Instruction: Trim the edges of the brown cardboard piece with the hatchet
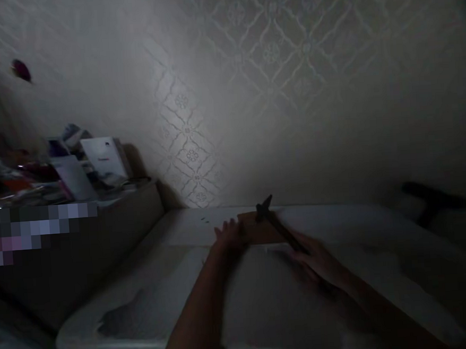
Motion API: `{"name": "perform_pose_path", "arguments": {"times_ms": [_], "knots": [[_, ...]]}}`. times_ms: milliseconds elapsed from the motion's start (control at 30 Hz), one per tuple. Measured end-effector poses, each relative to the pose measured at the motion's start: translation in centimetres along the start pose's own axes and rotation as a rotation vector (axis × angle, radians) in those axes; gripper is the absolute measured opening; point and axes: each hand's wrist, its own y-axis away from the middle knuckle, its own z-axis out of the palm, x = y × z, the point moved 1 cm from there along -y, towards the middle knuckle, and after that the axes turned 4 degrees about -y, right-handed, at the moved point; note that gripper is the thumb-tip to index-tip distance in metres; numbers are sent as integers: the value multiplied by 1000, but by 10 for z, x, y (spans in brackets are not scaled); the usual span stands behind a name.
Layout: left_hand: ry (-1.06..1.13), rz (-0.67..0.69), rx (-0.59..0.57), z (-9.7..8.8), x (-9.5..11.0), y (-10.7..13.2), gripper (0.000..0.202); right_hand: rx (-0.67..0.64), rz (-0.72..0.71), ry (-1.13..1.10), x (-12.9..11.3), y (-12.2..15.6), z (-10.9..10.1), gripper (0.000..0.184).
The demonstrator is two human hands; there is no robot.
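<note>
My right hand [318,258] is closed around the handle of a dark hammer [287,235]. The hammer's head is over a flat brown wooden board [263,233]; whether it touches the board I cannot tell. At the board's left end, my left hand [230,235] holds it, with some fingertips spread toward the wall and the thumb hidden. Several small dark slivers, perhaps nails [205,220], lie on the white tabletop [181,234] to the left of that hand. Dim light and blur hide finer detail.
A patterned wall [229,116] rises right behind the table. On the left, a dark cabinet [113,236] carries a white box [104,157] and jumbled items. A dark T-shaped object [432,200] stands out at the right edge of the table.
</note>
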Motion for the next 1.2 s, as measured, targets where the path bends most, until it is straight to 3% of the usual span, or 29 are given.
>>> {"name": "perform_pose_path", "arguments": {"times_ms": [1200], "knots": [[-19,-5,3,-2,2,3,91,-12,-16,9,0,-2,0,74]]}}
